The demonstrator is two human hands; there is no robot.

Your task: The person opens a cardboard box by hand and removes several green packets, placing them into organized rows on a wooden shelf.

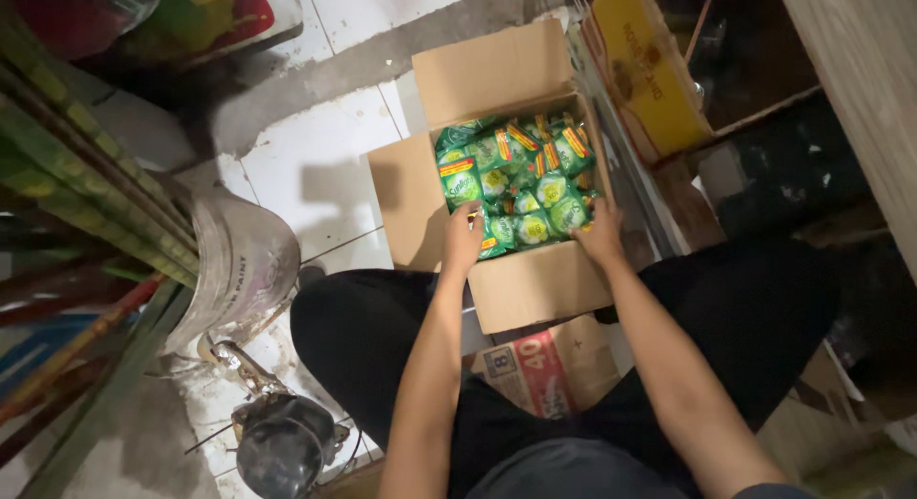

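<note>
Left hand [464, 239]: I see fingers curled on green sachets [516, 186] inside the open cardboard box [535, 289].
Right hand [600, 233]: fingers pressed among sachets; grip unclear to me.

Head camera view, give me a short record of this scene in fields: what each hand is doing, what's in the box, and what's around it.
Setting: white tiled floor, seen from above, dim light
Box: open cardboard box, flaps spread
Contents: green sachets with yellow and red marks, packed close
Left hand: left hand inside the box, on the sachets at its near left
Right hand: right hand on the sachets at the near right
Grip: cannot tell whether either hand is closed on a sachet
Nearby: grey bucket to the left, yellow carton behind, red printed carton under the box
</note>
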